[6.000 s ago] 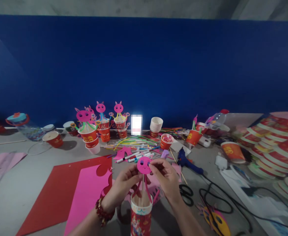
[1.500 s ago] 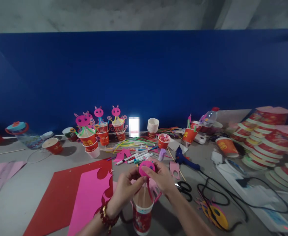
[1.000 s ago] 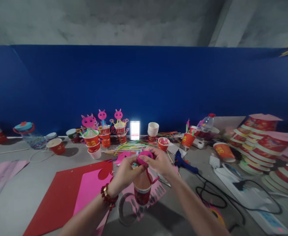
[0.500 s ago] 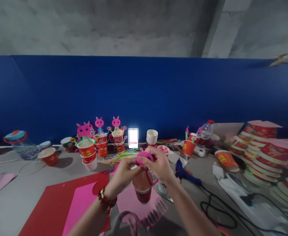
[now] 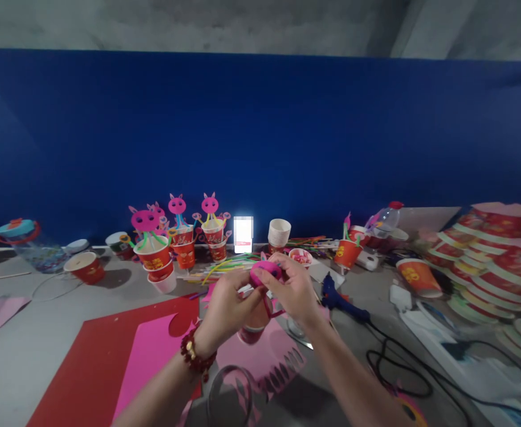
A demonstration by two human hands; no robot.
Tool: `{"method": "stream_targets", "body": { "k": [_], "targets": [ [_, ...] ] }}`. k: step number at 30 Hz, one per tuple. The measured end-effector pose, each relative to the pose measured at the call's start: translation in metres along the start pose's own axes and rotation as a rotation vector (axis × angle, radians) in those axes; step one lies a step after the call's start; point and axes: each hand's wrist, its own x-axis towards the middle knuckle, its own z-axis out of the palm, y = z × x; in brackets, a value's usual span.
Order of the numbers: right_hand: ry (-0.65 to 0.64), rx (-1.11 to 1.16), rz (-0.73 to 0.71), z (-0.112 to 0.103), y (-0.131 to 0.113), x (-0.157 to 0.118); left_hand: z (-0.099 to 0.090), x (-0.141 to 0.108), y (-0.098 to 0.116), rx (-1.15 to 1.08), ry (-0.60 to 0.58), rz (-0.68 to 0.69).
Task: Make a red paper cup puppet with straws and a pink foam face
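Between both hands is a magenta paper pig face (image 5: 264, 271), with an ear showing at its top. My left hand (image 5: 232, 302) pinches its left side, and my right hand (image 5: 292, 286) grips its right side, fingers bent around the edge. A pinkish-red pipe cleaner (image 5: 275, 313) hangs below the face, close to the right hand. Beneath the hands stands a paper cup (image 5: 254, 329), partly hidden by them. The cup is over a light pink paper sheet (image 5: 260, 362) with a row of cut-out slots. A beaded bracelet circles my left wrist.
Finished pig-face cups (image 5: 153, 255) stand at the back left. Red and magenta sheets (image 5: 86, 356) lie left. A blue glue gun (image 5: 343, 305) with a black cord, a white power strip (image 5: 442, 350) and stacked cups (image 5: 501, 267) are right. Grey scissors handles (image 5: 211, 394) lie in front.
The camera view has tipped downward, so the wall's top edge sits higher. The hands still hold the pig face, which is turned slightly, its ear now showing.
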Motion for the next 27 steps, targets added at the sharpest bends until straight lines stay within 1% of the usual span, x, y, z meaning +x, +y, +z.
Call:
{"method": "stream_targets", "body": {
  "k": [2,3,5,8,10,11,13,15,17,20,24,27],
  "targets": [
    [0.022,-0.019,0.014,0.0003,0.001,0.0003,0.0017,0.0,0.0007,0.107,0.065,0.018],
    [0.027,-0.025,0.017,0.0002,0.0014,0.0006,0.0022,0.0005,0.0006,0.115,0.067,0.015],
    [0.019,-0.021,0.015,-0.0009,0.0018,0.0013,0.0021,0.002,-0.0008,0.019,0.008,-0.011],
    [-0.026,0.001,0.001,-0.0039,0.0012,0.0026,0.0004,0.0039,-0.0042,-0.232,-0.111,-0.079],
    [-0.05,0.014,-0.008,-0.0053,0.0007,0.0033,-0.0003,0.0039,-0.0056,-0.312,-0.119,-0.102],
    [-0.059,0.018,-0.009,-0.0055,0.0007,0.0034,-0.0002,0.0036,-0.0058,-0.298,-0.103,-0.099],
    [-0.059,0.027,0.0,-0.0045,0.0013,0.003,0.0005,0.0027,-0.0052,-0.19,-0.046,-0.064],
    [-0.028,0.024,0.02,-0.0023,0.0027,0.0021,0.0014,0.002,-0.0037,-0.045,0.02,-0.014],
    [0.009,0.012,0.043,-0.0005,0.0044,0.0012,0.0019,0.0019,-0.0026,0.036,0.065,0.018],
    [0.002,0.03,0.059,-0.0006,0.0064,0.0014,0.0009,0.0026,-0.0034,-0.011,0.048,-0.004],
    [-0.106,0.107,0.09,-0.004,0.0066,0.0038,-0.0006,0.0029,-0.0077,-0.135,0.013,-0.041],
    [-0.13,0.115,0.109,-0.0048,0.005,0.0047,0.0004,0.0026,-0.0093,-0.106,0.018,-0.027]
  ]
}}
